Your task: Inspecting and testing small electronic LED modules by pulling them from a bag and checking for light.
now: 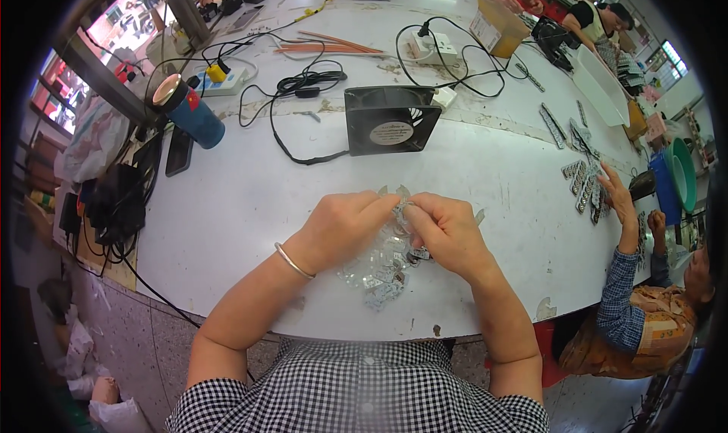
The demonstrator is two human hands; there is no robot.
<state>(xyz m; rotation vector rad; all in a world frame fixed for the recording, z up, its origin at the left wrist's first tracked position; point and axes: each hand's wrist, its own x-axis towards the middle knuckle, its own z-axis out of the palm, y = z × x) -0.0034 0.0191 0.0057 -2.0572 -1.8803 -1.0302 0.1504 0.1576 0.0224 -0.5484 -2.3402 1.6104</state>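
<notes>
My left hand (pixel 341 222), with a bangle (pixel 293 261) on its wrist, is closed, its thumb and fingertips pinched together. Close beside it, my right hand (pixel 453 234) is closed as well, and the fingertips of both meet. Between them is a small pale grey, flat piece (pixel 403 193), mostly covered by the fingers; its exact kind is too small to make out. Under the hands lies a loose pile of small shiny, whitish flat pieces (pixel 385 283) on the white table (pixel 250 194). Part of the pile is hidden by the hands.
A black fan (pixel 390 122) stands ahead, its cable (pixel 292 149) running left. A blue tumbler (pixel 191 113) and a phone (pixel 179 151) are at the left. Power strips (pixel 436 48) lie farther back. On the right, a co-worker's hand (pixel 618 198) is by metallic strips (pixel 582 183).
</notes>
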